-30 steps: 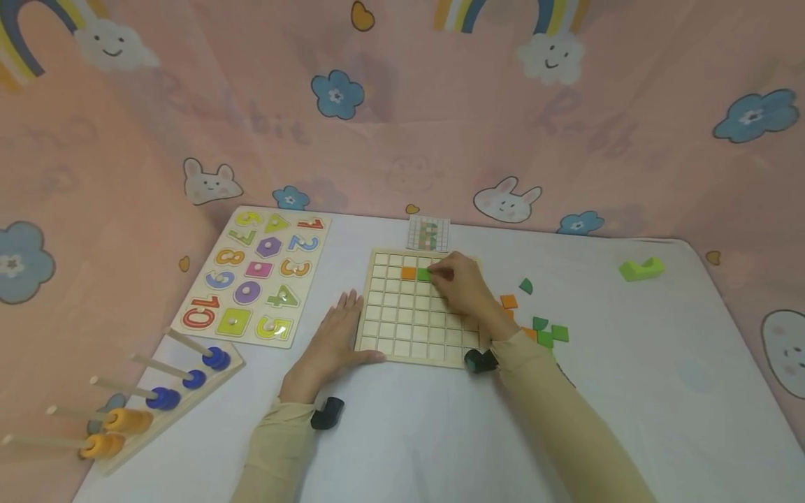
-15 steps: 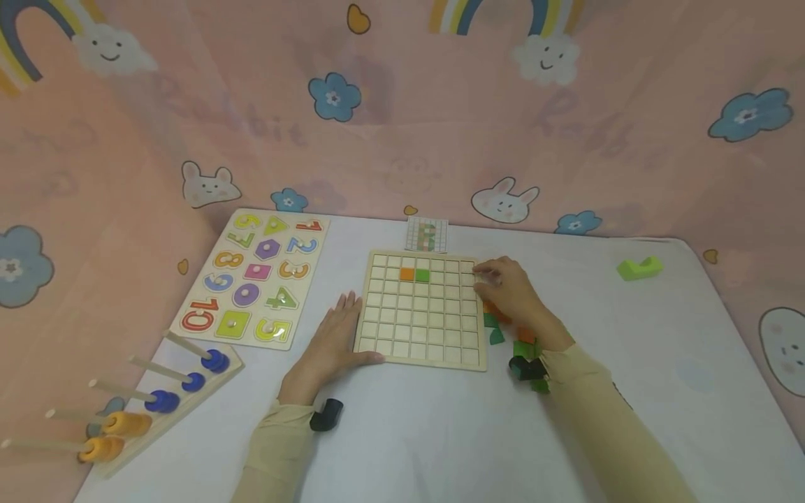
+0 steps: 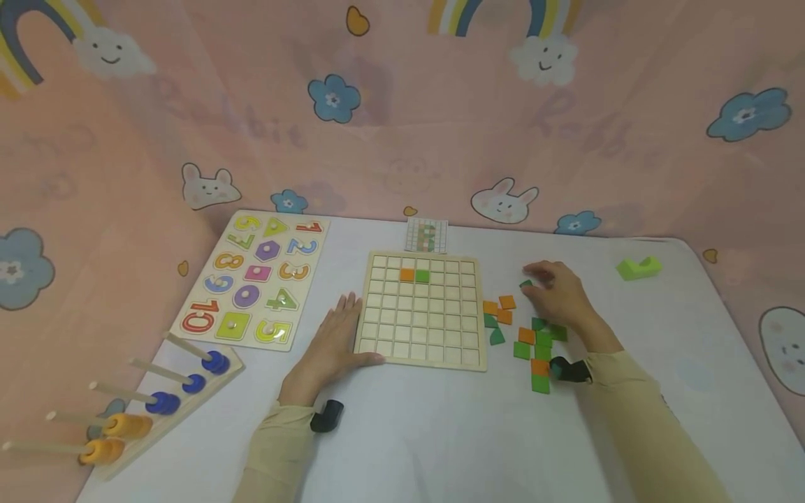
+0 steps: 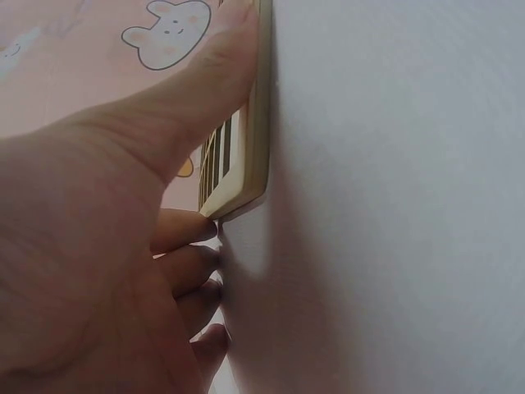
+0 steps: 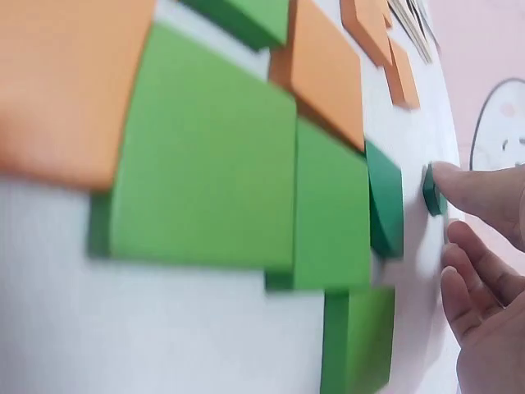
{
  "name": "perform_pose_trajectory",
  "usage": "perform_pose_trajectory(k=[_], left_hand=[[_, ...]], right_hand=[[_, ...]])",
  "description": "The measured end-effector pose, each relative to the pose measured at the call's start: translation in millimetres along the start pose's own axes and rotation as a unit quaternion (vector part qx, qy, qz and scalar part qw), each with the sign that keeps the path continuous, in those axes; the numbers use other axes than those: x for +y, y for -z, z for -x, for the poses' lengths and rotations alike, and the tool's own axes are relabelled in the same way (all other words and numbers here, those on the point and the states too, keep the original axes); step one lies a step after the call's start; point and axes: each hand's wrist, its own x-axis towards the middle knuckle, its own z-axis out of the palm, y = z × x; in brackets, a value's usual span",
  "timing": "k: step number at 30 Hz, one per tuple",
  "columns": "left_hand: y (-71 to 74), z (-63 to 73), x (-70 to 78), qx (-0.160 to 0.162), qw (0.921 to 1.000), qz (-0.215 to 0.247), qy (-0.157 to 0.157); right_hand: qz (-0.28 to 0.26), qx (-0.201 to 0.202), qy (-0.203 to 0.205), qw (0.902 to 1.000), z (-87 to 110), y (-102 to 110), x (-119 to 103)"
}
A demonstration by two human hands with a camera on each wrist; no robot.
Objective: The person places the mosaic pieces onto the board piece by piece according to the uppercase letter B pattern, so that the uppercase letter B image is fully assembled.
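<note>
A wooden grid board (image 3: 420, 365) lies mid-table. One orange square tile (image 3: 407, 274) and one light green square tile (image 3: 423, 276) sit side by side in its upper rows. My left hand (image 3: 330, 342) rests against the board's left side, fingers straight; in the left wrist view the thumb (image 4: 213, 74) lies along the board's edge. Off the board's right side, my right hand (image 3: 560, 297) is over a small dark green quarter-round tile (image 3: 525, 283). Its thumb (image 5: 467, 189) touches that tile in the right wrist view, and the index finger stands apart from the thumb.
Loose orange and green tiles (image 3: 522, 350) lie between the board and my right wrist. A pattern card (image 3: 426, 235) is behind the board. A number puzzle (image 3: 251, 279) and a peg stacker (image 3: 170, 412) stand left. A light green block (image 3: 639, 268) sits at far right.
My right hand has left the light green tile in the grid and moved right, past the board's edge, to the dark green tile. The left hand stays at the board.
</note>
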Motion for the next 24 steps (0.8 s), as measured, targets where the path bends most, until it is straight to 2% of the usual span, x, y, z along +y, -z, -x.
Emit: perform_pose_trajectory(k=[9,17,24], left_hand=[[-0.2,0.1,0.3,0.000,1.0000,0.002,-0.003],[-0.1,-0.7,-0.9,0.003,1.0000,0.006,-0.002],[0.1,-0.6,-0.4,0.002,1.0000,0.005,0.001]], right_hand=[[-0.010,0.004,-0.006,0.9999,2.5,0,1],[-0.031,0.010,0.030,0.9990,-2.9,-12,-22],[-0.064,0.014,0.086,0.9941,-7.4,-29,-43]])
